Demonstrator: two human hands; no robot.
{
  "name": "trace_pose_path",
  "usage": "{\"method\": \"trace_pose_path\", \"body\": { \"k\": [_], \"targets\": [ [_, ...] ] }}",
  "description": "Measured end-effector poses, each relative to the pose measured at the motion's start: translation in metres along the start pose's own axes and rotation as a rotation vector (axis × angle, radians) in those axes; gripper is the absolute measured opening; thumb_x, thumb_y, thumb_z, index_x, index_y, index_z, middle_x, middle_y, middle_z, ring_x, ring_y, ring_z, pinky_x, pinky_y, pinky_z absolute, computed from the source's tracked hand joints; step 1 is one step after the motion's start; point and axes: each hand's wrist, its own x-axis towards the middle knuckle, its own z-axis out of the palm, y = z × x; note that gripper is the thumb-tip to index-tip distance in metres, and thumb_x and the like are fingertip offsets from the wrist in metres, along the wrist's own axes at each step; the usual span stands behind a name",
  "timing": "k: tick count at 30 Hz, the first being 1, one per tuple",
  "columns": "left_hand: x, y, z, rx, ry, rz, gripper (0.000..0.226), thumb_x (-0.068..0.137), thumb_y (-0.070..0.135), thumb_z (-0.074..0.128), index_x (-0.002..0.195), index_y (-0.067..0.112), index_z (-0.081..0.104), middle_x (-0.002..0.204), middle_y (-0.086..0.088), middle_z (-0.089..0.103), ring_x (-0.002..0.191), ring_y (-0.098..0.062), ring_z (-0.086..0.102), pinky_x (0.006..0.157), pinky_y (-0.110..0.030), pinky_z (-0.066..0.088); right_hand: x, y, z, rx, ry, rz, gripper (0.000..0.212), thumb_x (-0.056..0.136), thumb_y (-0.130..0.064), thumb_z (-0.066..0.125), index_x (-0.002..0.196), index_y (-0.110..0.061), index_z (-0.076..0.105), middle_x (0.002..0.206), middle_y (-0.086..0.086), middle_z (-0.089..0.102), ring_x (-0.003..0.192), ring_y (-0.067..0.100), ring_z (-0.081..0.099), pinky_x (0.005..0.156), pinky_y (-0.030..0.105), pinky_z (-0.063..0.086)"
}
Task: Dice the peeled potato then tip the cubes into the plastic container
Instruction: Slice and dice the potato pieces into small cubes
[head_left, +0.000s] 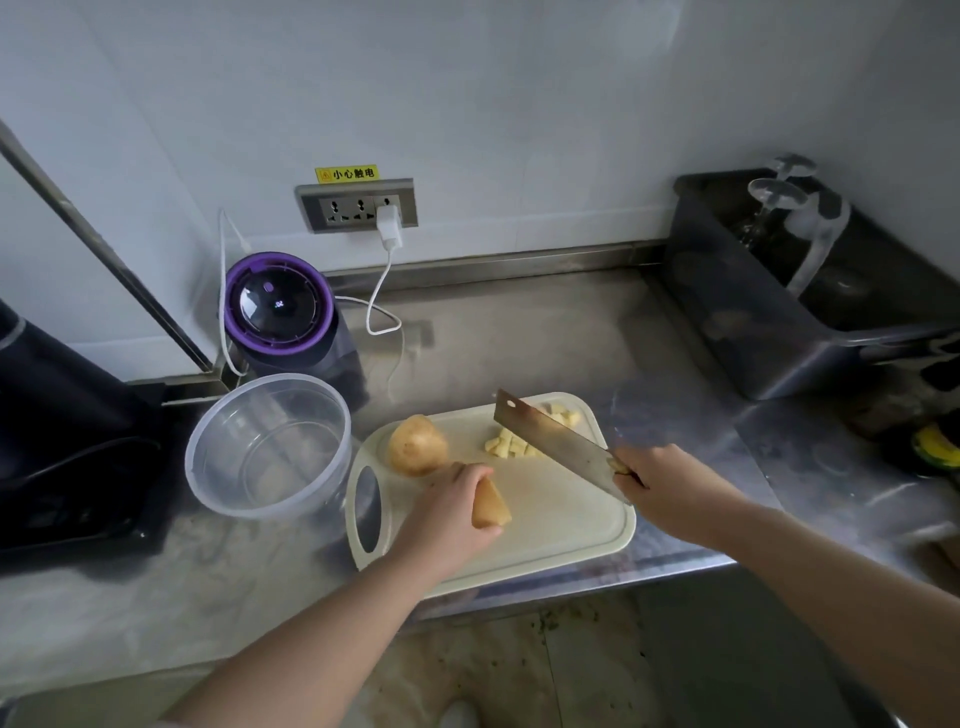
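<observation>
A pale cutting board (561, 519) lies on the steel counter. My left hand (452, 512) grips a potato piece (490, 505) over the board's middle. Another peeled potato chunk (417, 444) rests at the board's far left corner. My right hand (670, 491) holds a cleaver (556, 441) by its handle, the blade raised and angled toward the far left. Several small potato cubes (511, 446) lie at the board's far side, partly hidden by the blade. A clear round plastic container (270, 447) stands left of the board, with nothing visible inside.
A purple-rimmed appliance (283, 306) stands behind the container, and a white cable runs to a wall socket (358, 205). A black appliance (67, 447) sits at far left. A dark bin with glassware (800, 291) stands at back right. The counter edge (571, 582) runs just below the board.
</observation>
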Motion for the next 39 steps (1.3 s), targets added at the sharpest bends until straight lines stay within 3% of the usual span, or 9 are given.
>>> {"method": "trace_pose_path", "body": {
  "k": [2, 4, 6, 11, 18, 23, 29, 33, 39],
  "targets": [
    [0.0, 0.005, 0.009, 0.053, 0.053, 0.021, 0.064, 0.086, 0.042, 0.066, 0.139, 0.024, 0.036, 0.139, 0.007, 0.042, 0.124, -0.011, 0.046, 0.098, -0.021, 0.04, -0.014, -0.006, 0.005, -0.024, -0.024, 0.012, 0.013, 0.103, -0.022, 0.036, 0.099, -0.026, 0.047, 0.075, -0.006, 0.05, 0.06, 0.008, 0.05, 0.05, 0.018, 0.035],
    [-0.002, 0.005, 0.015, 0.039, 0.071, 0.0, 0.064, 0.084, 0.044, 0.066, 0.138, 0.024, 0.037, 0.138, 0.008, 0.044, 0.123, -0.011, 0.048, 0.098, -0.023, 0.042, -0.024, -0.013, 0.014, -0.05, -0.052, 0.003, 0.024, 0.105, -0.024, 0.033, 0.124, -0.023, 0.047, 0.088, -0.001, 0.057, 0.063, 0.007, 0.054, 0.051, 0.018, 0.041],
    [-0.005, 0.001, 0.017, -0.044, 0.079, -0.045, 0.06, 0.083, 0.045, 0.068, 0.133, 0.025, 0.043, 0.132, 0.01, 0.051, 0.119, -0.01, 0.052, 0.097, -0.025, 0.047, -0.029, -0.017, 0.023, -0.065, -0.081, -0.009, 0.031, 0.105, -0.023, 0.032, 0.135, -0.024, 0.039, 0.098, 0.002, 0.061, 0.07, 0.011, 0.059, 0.059, 0.023, 0.052],
    [-0.008, -0.005, 0.014, -0.132, 0.066, -0.144, 0.031, 0.089, 0.033, 0.064, 0.118, 0.024, 0.061, 0.114, 0.009, 0.065, 0.102, -0.009, 0.06, 0.087, -0.024, 0.05, -0.027, -0.022, 0.046, -0.08, -0.131, 0.007, 0.035, 0.101, -0.011, 0.038, 0.134, -0.023, 0.035, 0.091, 0.004, 0.061, 0.077, 0.02, 0.065, 0.07, 0.038, 0.059],
    [0.003, 0.006, 0.021, -0.286, 0.127, -0.234, 0.027, 0.088, 0.024, 0.066, 0.115, 0.018, 0.063, 0.108, 0.006, 0.066, 0.1, -0.011, 0.061, 0.08, -0.021, 0.044, -0.015, -0.028, 0.042, -0.096, -0.09, 0.04, 0.039, 0.1, -0.007, 0.041, 0.135, -0.023, 0.032, 0.08, 0.001, 0.054, 0.072, 0.019, 0.063, 0.066, 0.035, 0.059],
    [0.0, 0.007, 0.02, -0.392, 0.141, -0.259, 0.025, 0.091, 0.033, 0.061, 0.11, 0.016, 0.065, 0.097, 0.011, 0.062, 0.095, -0.009, 0.059, 0.079, -0.02, 0.042, -0.031, -0.039, 0.028, -0.07, -0.038, 0.018, 0.04, 0.103, -0.012, 0.039, 0.139, -0.026, 0.027, 0.096, 0.003, 0.06, 0.076, 0.018, 0.065, 0.07, 0.033, 0.059],
    [0.002, 0.011, 0.018, -0.409, 0.179, -0.295, 0.021, 0.093, 0.027, 0.06, 0.105, 0.012, 0.068, 0.093, 0.008, 0.062, 0.091, -0.011, 0.058, 0.081, -0.023, 0.042, -0.043, -0.047, 0.031, -0.095, -0.051, 0.008, 0.044, 0.1, -0.007, 0.041, 0.138, -0.025, 0.027, 0.104, 0.008, 0.063, 0.079, 0.02, 0.065, 0.071, 0.036, 0.06],
    [0.002, 0.01, 0.019, -0.405, 0.196, -0.297, 0.02, 0.093, 0.024, 0.06, 0.105, 0.011, 0.068, 0.1, 0.001, 0.067, 0.089, -0.01, 0.055, 0.081, -0.023, 0.04, -0.049, -0.048, 0.034, -0.094, -0.056, -0.011, 0.05, 0.099, -0.007, 0.046, 0.141, -0.026, 0.026, 0.106, 0.007, 0.062, 0.082, 0.019, 0.066, 0.071, 0.034, 0.06],
    [0.004, 0.011, 0.021, -0.404, 0.188, -0.302, 0.02, 0.09, 0.024, 0.065, 0.106, 0.012, 0.067, 0.103, 0.001, 0.067, 0.095, -0.014, 0.06, 0.085, -0.025, 0.045, -0.05, -0.048, 0.033, -0.113, -0.065, -0.031, 0.053, 0.095, -0.004, 0.051, 0.139, -0.023, 0.027, 0.093, 0.004, 0.06, 0.076, 0.016, 0.064, 0.069, 0.031, 0.059]
  ]
}}
